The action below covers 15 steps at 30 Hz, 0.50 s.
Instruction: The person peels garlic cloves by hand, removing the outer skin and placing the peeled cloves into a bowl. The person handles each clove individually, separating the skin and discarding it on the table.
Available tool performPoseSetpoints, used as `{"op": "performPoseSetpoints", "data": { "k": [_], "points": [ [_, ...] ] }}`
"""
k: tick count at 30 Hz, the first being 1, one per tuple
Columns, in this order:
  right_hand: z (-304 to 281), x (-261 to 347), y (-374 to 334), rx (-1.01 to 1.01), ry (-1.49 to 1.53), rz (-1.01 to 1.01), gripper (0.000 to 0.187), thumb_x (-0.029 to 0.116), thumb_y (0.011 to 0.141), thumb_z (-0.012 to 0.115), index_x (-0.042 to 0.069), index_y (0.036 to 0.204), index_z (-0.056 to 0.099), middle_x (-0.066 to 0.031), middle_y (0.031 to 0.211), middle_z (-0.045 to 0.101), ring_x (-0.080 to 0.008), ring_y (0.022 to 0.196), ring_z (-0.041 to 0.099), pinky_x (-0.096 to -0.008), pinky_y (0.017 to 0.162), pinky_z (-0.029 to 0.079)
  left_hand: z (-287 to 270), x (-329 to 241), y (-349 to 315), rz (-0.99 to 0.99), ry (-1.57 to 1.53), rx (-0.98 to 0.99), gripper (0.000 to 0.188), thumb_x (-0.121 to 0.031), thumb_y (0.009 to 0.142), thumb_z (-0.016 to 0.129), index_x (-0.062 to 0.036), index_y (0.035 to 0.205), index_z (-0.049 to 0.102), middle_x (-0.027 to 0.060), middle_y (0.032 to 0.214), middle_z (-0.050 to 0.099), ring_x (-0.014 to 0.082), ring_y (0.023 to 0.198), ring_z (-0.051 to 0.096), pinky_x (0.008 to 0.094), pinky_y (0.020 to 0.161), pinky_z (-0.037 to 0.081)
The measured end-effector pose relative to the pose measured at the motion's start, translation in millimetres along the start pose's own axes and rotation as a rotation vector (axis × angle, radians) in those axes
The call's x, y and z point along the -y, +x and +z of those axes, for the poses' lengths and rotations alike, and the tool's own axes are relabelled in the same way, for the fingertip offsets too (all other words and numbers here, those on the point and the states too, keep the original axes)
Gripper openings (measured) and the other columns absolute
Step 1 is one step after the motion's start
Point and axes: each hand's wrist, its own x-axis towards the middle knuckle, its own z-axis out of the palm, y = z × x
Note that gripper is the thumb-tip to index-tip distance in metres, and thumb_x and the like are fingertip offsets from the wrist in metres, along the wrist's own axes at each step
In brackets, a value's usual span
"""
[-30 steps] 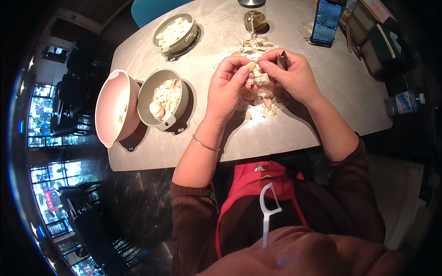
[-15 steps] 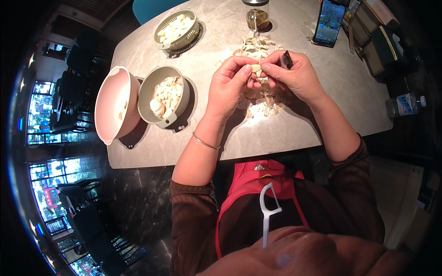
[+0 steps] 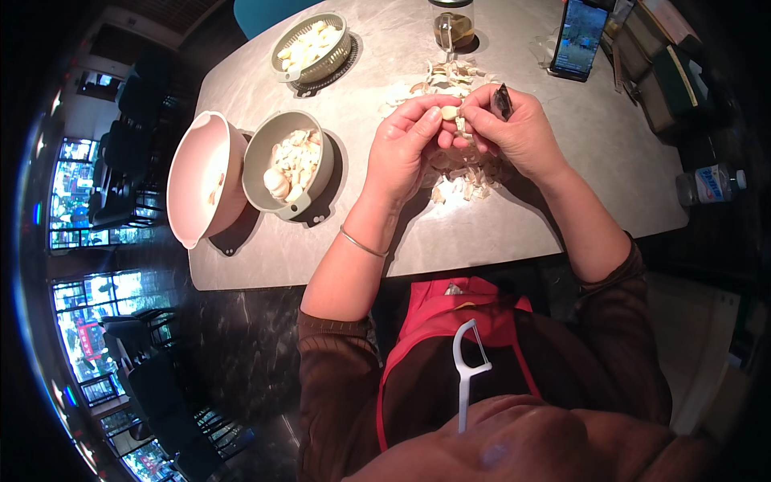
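Remotely, I'm seeing a pink bowl (image 3: 193, 189) sitting beside a grey bowl (image 3: 259, 165) of garlic (image 3: 298, 163). Left hand (image 3: 401, 150) is pinching a pale clove (image 3: 450, 113) above peelings (image 3: 462, 178); right hand (image 3: 520, 135) is clasping a dark object (image 3: 503, 103), fingertips bunching beside the clove.

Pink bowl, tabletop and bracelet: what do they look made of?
Pink bowl: probably plastic, smooth and matte, with a moulded rim. Tabletop: satin stone or stone-look laminate, from its cloudy mottling. Bracelet: likely polished metal, since it catches a thin glint.
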Motion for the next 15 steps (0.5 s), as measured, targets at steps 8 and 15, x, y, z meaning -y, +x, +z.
{"op": "performPoseSetpoints", "data": {
  "k": [8, 15],
  "points": [
    [-3, -3, 1, -0.02, -0.045, -0.026, 0.011, 0.012, 0.096, 0.064, 0.002, 0.09, 0.063, 0.0009, 0.071, 0.061, -0.0045, 0.061, 0.058, -0.019, 0.051, 0.043, 1, 2, 0, 0.0, 0.034, -0.043, 0.029, -0.016, 0.101, 0.059, 0.004, 0.121, 0.06, 0.005, 0.087, 0.061, 0.0115, 0.075, 0.057, 0.0302, 0.081, 0.057],
    [6, -3, -3, -0.016, -0.125, -0.133, 0.005, 0.004, 0.093, 0.064, 0.002, 0.09, 0.062, -0.0013, 0.081, 0.066, -0.0049, 0.069, 0.062, -0.0195, 0.059, 0.049, -6, 11, 3, 0.035, -0.104, -0.018, 0.027, -0.021, 0.103, 0.056, 0.0022, 0.116, 0.062, 0.0041, 0.089, 0.063, 0.0097, 0.075, 0.06, 0.0291, 0.077, 0.059]
  ]
}}
